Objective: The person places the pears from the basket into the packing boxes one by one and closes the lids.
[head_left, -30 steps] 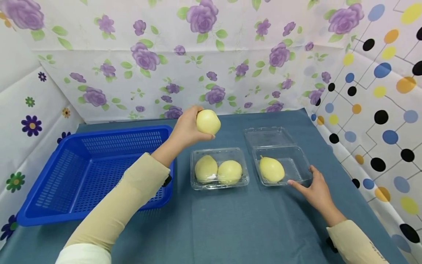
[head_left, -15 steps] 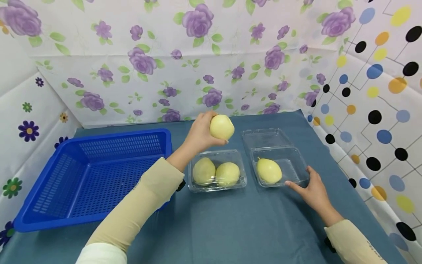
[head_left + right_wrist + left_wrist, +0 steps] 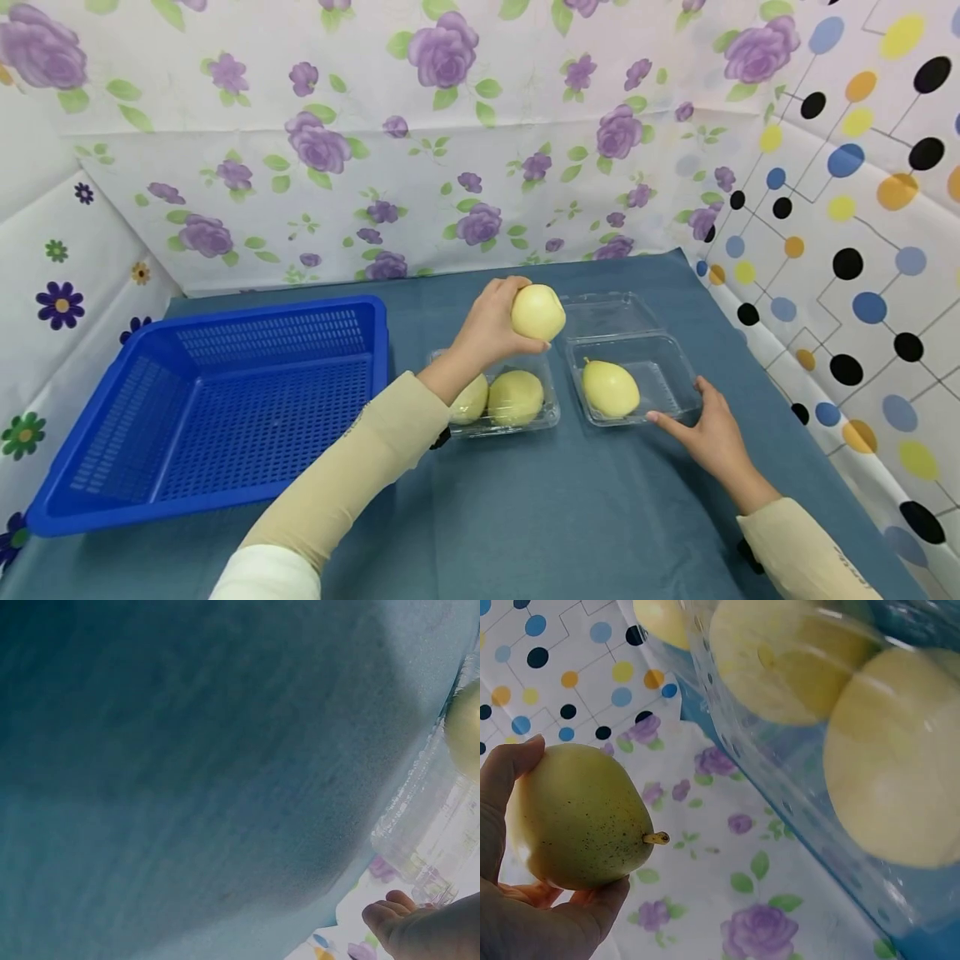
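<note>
My left hand (image 3: 491,329) grips a pale yellow pear (image 3: 538,313) in the air above the middle of the table. In the left wrist view this pear (image 3: 585,817) shows brown specks and a short stem, with thumb and fingers curled about it. My right hand (image 3: 712,433) holds the near right corner of an open clear plastic clamshell box (image 3: 663,375), thumb at the front rim. One pear (image 3: 611,388) lies in that box's left half, its lid folded back. To the left, partly behind my left arm, a lidded clear box (image 3: 551,408) contains two pears (image 3: 516,397).
A large blue slotted plastic basket (image 3: 378,333) stands on the left. Blue-grey cloth (image 3: 540,517) covers the table. Flowered sheeting (image 3: 337,208) hangs behind, and dotted sheeting (image 3: 847,333) rises at the right edge.
My left hand has carried its pear rightward and a little lower, from near the basket toward the open box. My right hand keeps its hold on the box corner.
</note>
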Demonstrator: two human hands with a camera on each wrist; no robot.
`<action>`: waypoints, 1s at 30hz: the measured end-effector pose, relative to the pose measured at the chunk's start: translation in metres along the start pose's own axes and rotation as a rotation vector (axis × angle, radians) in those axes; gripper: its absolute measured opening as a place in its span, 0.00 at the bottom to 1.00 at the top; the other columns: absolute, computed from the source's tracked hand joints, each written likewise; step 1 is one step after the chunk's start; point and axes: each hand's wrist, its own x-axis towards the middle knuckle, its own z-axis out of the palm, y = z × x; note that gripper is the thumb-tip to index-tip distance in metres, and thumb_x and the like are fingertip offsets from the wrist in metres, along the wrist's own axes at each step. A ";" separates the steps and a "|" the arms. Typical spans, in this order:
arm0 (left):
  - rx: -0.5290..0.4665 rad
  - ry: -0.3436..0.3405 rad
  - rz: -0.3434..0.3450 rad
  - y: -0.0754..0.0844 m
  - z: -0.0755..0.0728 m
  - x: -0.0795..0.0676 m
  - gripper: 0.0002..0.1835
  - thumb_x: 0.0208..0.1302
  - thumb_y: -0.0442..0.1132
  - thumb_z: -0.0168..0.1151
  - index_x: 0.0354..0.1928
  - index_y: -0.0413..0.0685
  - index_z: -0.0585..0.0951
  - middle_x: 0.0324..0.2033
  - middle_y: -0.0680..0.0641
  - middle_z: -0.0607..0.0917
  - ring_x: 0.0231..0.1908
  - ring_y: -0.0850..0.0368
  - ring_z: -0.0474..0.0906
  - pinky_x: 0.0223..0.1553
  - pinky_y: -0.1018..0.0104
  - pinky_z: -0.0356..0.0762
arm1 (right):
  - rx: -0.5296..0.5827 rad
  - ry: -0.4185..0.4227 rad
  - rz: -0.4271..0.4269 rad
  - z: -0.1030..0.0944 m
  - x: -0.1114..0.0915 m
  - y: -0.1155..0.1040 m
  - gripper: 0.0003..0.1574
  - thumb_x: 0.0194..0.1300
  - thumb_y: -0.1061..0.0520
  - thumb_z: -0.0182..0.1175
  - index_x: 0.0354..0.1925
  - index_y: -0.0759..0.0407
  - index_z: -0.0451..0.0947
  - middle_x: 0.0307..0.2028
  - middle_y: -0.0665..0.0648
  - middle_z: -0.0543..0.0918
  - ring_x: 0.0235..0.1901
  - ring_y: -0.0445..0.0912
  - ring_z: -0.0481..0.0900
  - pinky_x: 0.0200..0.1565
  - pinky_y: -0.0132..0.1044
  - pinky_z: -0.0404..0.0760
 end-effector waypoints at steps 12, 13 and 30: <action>0.016 -0.071 0.048 0.008 0.027 0.007 0.44 0.44 0.43 0.77 0.65 0.46 0.67 0.58 0.41 0.71 0.55 0.46 0.73 0.53 0.51 0.75 | -0.009 0.006 0.001 -0.001 0.001 0.001 0.69 0.57 0.36 0.64 0.72 0.74 0.37 0.66 0.80 0.52 0.64 0.73 0.54 0.58 0.68 0.60; 0.014 -0.073 0.051 0.009 0.029 0.007 0.44 0.44 0.43 0.77 0.65 0.46 0.67 0.58 0.41 0.71 0.54 0.47 0.73 0.53 0.51 0.75 | -0.010 0.007 0.000 -0.001 0.001 0.001 0.69 0.57 0.36 0.64 0.72 0.74 0.37 0.66 0.80 0.52 0.64 0.73 0.54 0.58 0.68 0.61; 0.048 -0.104 0.100 0.018 0.052 0.016 0.43 0.46 0.44 0.76 0.66 0.48 0.67 0.60 0.45 0.71 0.59 0.49 0.68 0.54 0.55 0.74 | -0.008 0.016 0.001 0.001 0.001 0.001 0.68 0.57 0.36 0.64 0.72 0.74 0.37 0.66 0.80 0.52 0.64 0.73 0.54 0.58 0.68 0.61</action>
